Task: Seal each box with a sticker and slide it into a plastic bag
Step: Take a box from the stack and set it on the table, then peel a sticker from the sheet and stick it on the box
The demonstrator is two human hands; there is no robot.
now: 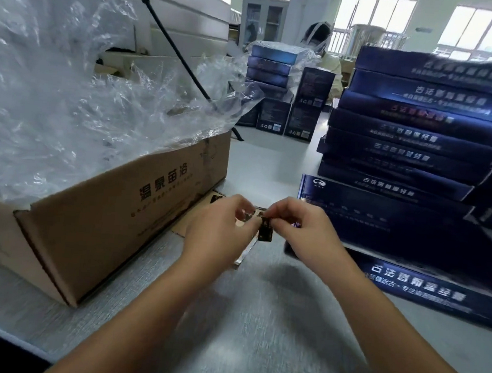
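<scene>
Above worktop (260, 317) middle: left hand (221, 234) and right hand (297, 227) both pinching small dark sticker (265, 230) at fingertips | blue box (381, 220) lying just right of hands | carton (116, 207) of plastic bags (72, 89) at left | stacked blue boxes (414, 139) behind, right

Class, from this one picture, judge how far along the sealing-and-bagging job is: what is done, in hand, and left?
Done: nothing certain; no bagged box shows nearby. In hand: the left hand and right hand pinch a small dark sticker beside the nearest blue box. Left: stick it on, bag that box using the plastic bags in the carton, then likely the stack.
</scene>
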